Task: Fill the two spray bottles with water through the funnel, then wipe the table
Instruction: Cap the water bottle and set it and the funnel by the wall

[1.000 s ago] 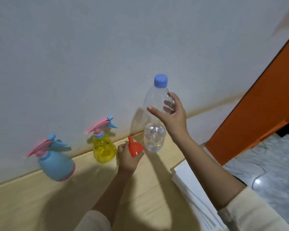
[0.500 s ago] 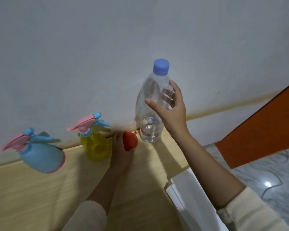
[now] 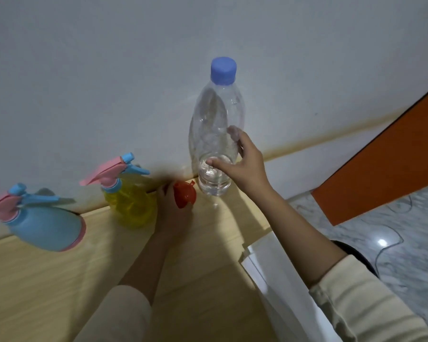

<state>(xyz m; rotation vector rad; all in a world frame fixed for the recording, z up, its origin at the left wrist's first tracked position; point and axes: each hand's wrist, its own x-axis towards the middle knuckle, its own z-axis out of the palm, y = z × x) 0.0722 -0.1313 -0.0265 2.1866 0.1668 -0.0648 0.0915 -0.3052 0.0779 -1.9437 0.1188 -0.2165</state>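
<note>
- Water bottle [image 3: 215,114], clear, upright, blue-capped, is at the worktop's [image 3: 59,280] far edge, the right hand [image 3: 245,166] gripping its lower half.
- Left hand [image 3: 171,213] holds the red funnel [image 3: 184,197] just left of it.
- Yellow spray bottle [image 3: 131,206] stands beside that hand; blue spray bottle [image 3: 45,228] further left.

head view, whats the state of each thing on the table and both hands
water bottle: upright, blue cap on, little water at the bottom
right hand: grips the water bottle
funnel: tilted, not in any bottle
left hand: holds the funnel
yellow spray bottle: upright, spray head on
blue spray bottle: upright, spray head on
</note>
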